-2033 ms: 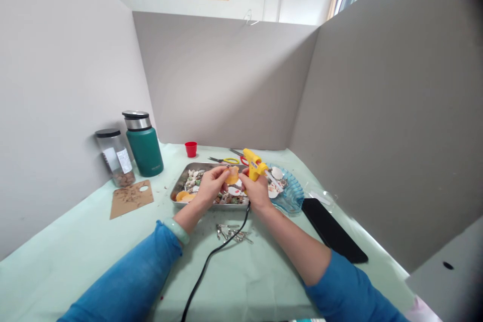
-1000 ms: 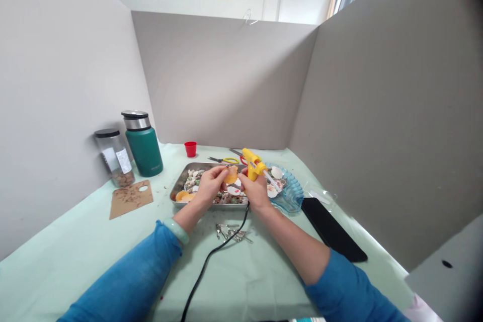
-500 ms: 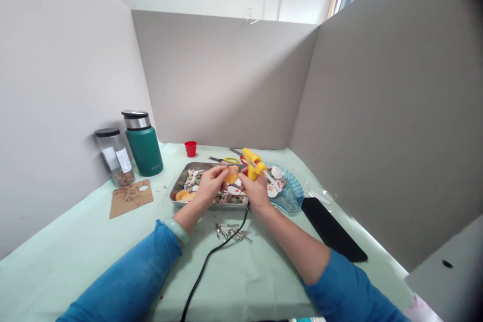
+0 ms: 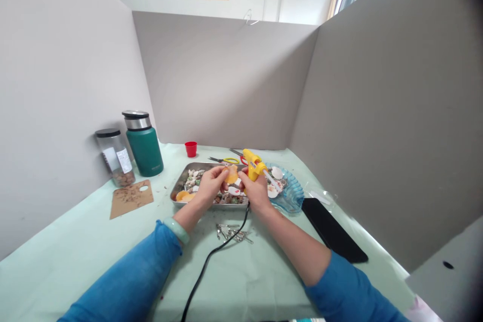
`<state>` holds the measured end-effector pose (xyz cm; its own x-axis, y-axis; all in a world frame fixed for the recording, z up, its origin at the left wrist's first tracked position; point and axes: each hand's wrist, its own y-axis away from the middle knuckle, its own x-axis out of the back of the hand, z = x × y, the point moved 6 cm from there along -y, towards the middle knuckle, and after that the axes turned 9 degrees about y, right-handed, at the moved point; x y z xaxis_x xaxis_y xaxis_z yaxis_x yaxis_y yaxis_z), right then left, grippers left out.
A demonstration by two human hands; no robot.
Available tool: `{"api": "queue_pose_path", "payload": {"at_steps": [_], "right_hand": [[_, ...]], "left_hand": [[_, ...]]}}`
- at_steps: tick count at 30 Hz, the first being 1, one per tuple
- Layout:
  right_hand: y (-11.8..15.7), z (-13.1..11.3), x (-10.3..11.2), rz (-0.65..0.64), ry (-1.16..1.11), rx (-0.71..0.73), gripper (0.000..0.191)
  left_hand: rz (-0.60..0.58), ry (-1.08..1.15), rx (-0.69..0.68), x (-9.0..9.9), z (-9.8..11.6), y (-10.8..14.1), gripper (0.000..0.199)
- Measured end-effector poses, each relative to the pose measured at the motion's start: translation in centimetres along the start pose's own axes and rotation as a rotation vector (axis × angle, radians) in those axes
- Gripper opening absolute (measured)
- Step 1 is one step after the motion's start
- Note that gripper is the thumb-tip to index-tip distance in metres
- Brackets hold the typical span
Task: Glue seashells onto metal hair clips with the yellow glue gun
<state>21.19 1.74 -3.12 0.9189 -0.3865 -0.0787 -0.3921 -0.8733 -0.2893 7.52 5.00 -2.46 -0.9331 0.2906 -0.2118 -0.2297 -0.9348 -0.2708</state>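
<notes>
Over a metal tray (image 4: 196, 165) of small shells and stones, my left hand (image 4: 212, 184) pinches a thin orange shell piece (image 4: 231, 175). My right hand (image 4: 256, 191) is wrapped round a yellow glue gun (image 4: 253, 165), with a pale glue stick (image 4: 271, 180) poking out of its rear toward the right. The gun's nozzle is not clearly visible. Fingertips of my right hand come close to the orange piece; whether they touch it I cannot tell. More orange pieces (image 4: 184, 196) lie at the tray's left end.
A blue scalloped dish (image 4: 294, 193) holds shells right of the tray. Metal clips (image 4: 232, 233) and a black cord (image 4: 204, 266) lie in front. A green bottle (image 4: 145, 151), a jar (image 4: 116, 161) and a brown card (image 4: 130, 200) are left; a red cup (image 4: 190, 149) and scissors (image 4: 226, 160) behind; a black slab (image 4: 334, 231) right.
</notes>
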Motion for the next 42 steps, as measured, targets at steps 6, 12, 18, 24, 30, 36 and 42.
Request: {"api": "queue_pose_path", "payload": {"at_steps": [6,12,18,24,30,36,42], "right_hand": [[-0.04,0.23,0.08,0.002,-0.009,-0.001,0.022],[0.17,-0.09,0.03,-0.005,-0.016,-0.013,0.022],[0.19,-0.04,-0.04,-0.022,-0.011,-0.019,0.025],[0.17,0.16,-0.31,-0.066,0.017,-0.016,0.025],[0.25,-0.09,-0.51,-0.108,0.022,0.014,0.021],[0.0,0.46,-0.47,-0.11,0.04,0.028,0.019],[0.07,0.34,-0.51,-0.12,0.065,0.029,0.018]], "left_hand": [[0.011,0.069,0.055,0.26,-0.4,-0.1,0.03],[0.0,0.149,0.086,0.37,-0.55,-0.06,0.03],[0.039,0.15,0.112,0.47,-0.49,-0.05,0.039],[0.074,0.115,0.103,0.64,-0.56,-0.08,0.04],[0.079,0.086,0.103,0.77,-0.78,-0.11,0.041],[0.052,0.048,0.081,0.59,-0.74,-0.19,0.04],[0.015,0.013,0.074,0.31,-0.7,-0.16,0.038]]}}
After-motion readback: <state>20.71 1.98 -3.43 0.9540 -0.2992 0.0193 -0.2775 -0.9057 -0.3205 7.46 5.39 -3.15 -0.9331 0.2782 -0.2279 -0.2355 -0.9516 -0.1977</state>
